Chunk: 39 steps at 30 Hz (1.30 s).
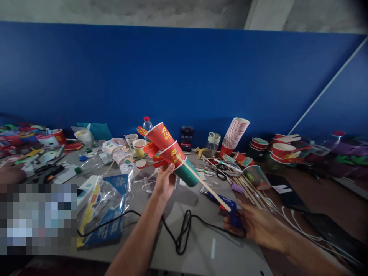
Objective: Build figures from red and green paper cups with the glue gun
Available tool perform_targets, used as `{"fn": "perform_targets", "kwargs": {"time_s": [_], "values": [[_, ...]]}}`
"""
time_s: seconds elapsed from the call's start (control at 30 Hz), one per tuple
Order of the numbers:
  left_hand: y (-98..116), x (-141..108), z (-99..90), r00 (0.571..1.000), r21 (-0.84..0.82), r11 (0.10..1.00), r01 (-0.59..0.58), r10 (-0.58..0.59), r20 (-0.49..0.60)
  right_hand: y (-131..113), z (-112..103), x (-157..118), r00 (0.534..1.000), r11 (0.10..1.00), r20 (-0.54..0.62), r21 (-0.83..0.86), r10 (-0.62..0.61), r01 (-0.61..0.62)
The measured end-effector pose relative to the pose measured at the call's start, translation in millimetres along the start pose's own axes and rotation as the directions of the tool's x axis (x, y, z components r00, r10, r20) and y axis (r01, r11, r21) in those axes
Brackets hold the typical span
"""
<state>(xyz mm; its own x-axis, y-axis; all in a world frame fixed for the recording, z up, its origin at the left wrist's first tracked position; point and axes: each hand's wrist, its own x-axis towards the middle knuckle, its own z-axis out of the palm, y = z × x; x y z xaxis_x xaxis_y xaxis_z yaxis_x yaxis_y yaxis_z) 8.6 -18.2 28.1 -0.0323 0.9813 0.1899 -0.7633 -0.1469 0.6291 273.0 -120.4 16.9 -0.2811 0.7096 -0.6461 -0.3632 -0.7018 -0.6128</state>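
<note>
My left hand (165,180) is closed around a paper-cup assembly (169,149), lifted above the table and tilted. Two red patterned cups and a green cup are set one into another, with red paper strips sticking out on the left. A long pale wooden stick (211,191) runs from the assembly down to the right, its rounded end passing in front of the glue gun. In my right hand (250,222) is a blue hot glue gun (234,216), fingers wrapped around its handle. Its nozzle points left, below the stick.
A black cable (186,230) loops across the table (198,257). Plastic packaging (107,207) lies left. Behind stand white-and-yellow cups (140,147), a glass jar (212,143) and a leaning cup stack (234,134). Wooden sticks (250,191) lie right. Another person's hand (11,172) is far left.
</note>
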Motion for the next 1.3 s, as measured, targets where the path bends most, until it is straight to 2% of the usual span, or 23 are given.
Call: {"fn": "perform_targets", "kwargs": {"time_s": [0.07, 0.13, 0.2, 0.27, 0.3, 0.4, 0.57, 0.63, 0.73, 0.8, 0.87, 0.97, 1.07, 1.13, 1.2, 1.3], "values": [[0, 0, 0.3, 1.000, 0.004, 1.000, 0.002, -0.002, -0.011, -6, -3, -7, 1.000, 0.991, -0.021, -0.131, -0.005, 0.002], [-1, 0, 0.2, 1.000, -0.003, 1.000, 0.000, 0.000, -0.024, -11, -12, -9, 0.994, 0.941, -0.088, -0.335, -0.072, 0.038], [-1, 1, -0.1, 0.999, -0.017, 1.000, -0.003, 0.002, -0.032, -16, -21, -9, 0.965, 0.801, -0.133, -0.590, -0.224, 0.105], [-1, 1, -0.1, 0.999, -0.025, 1.000, 0.001, -0.002, -0.033, -23, -26, -7, 0.920, 0.616, -0.092, -0.768, -0.380, 0.178], [-1, 1, 0.0, 0.999, -0.026, 1.000, 0.004, -0.005, -0.034, -27, -25, -5, 0.903, 0.555, -0.057, -0.805, -0.426, 0.211], [-1, 1, -0.1, 1.000, -0.025, 1.000, 0.011, -0.012, -0.028, -38, -8, 0, 0.871, 0.514, 0.049, -0.791, -0.489, 0.332], [-3, 0, -0.9, 1.000, -0.050, 0.999, 0.003, -0.002, 0.016, -46, 42, 22, 0.819, 0.510, 0.163, -0.711, -0.550, 0.484], [-3, -1, -0.7, 1.000, -0.051, 0.999, 0.000, 0.001, 0.020, -46, 62, 33, 0.791, 0.557, 0.209, -0.609, -0.575, 0.565], [-2, -2, 0.1, 1.000, -0.031, 0.999, 0.012, -0.012, -0.002, -48, 83, 43, 0.746, 0.663, 0.249, -0.345, -0.618, 0.665], [0, -2, 0.6, 1.000, -0.024, 1.000, 0.017, -0.017, -0.012, -48, 88, 46, 0.713, 0.649, 0.257, -0.296, -0.653, 0.701], [0, -2, 1.2, 1.000, -0.033, 0.999, 0.012, -0.013, -0.009, -47, 86, 49, 0.653, 0.531, 0.280, -0.403, -0.703, 0.745], [-1, -2, 2.6, 1.000, -0.045, 0.999, 0.001, -0.002, -0.005, -42, 79, 54, 0.550, 0.219, 0.413, -0.619, -0.726, 0.754], [-4, -2, 3.8, 1.000, -0.048, 0.999, 0.002, -0.003, -0.007, -37, 77, 59, 0.467, -0.093, 0.555, -0.706, -0.689, 0.702], [-6, -2, 3.9, 1.000, -0.058, 0.998, 0.010, -0.009, 0.002, -35, 82, 62, 0.423, -0.258, 0.600, -0.734, -0.679, 0.628], [-7, -3, 3.6, 1.000, -0.068, 0.998, 0.011, -0.010, 0.015, -35, 88, 66, 0.399, -0.354, 0.610, -0.756, -0.684, 0.551], [-9, -4, 3.6, 0.999, -0.070, 0.997, 0.013, -0.011, 0.035, -38, 94, 72, 0.378, -0.416, 0.621, -0.762, -0.686, 0.497]]}}
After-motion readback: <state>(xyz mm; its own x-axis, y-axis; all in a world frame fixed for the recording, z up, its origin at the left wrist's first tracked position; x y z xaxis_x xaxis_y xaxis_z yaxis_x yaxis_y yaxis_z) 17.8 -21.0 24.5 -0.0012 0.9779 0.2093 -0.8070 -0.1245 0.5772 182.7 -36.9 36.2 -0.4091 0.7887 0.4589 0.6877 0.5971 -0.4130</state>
